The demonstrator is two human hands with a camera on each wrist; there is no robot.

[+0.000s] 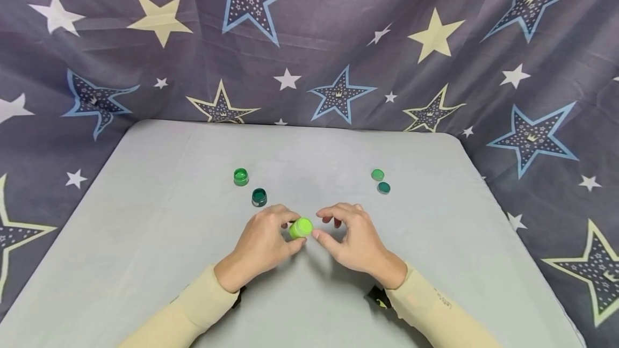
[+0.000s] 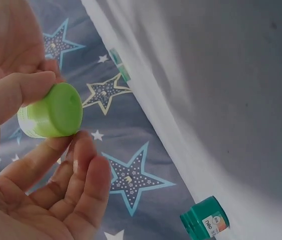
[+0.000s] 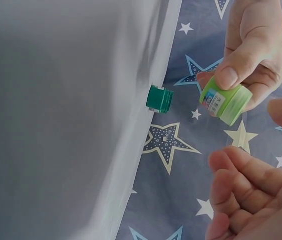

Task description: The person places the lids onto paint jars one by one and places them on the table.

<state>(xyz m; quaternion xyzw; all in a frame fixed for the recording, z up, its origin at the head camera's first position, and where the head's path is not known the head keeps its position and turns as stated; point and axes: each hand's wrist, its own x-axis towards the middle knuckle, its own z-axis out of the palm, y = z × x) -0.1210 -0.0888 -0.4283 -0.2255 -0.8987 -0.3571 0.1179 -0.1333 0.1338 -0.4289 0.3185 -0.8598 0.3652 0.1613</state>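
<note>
My left hand [image 1: 265,238] pinches a small lime-green paint jar [image 1: 301,227] between thumb and fingers, above the table. The jar is tilted, and a lid of the same lime green [image 3: 236,105] covers its end. Just right of it is my right hand [image 1: 355,238], thumb and fingers spread apart with a gap between them. In the right wrist view those fingers [image 3: 246,182] hold nothing and stand clear of the jar. Beyond the left hand are an uncapped dark green jar [image 1: 259,197] and an uncapped mid-green jar [image 1: 240,176].
Two loose lids, one light green [image 1: 378,175] and one dark teal [image 1: 384,187], lie close together at the right. The table [image 1: 145,230] has a pale grey cover. A dark star-patterned cloth [image 1: 309,42] hangs behind it and along both sides.
</note>
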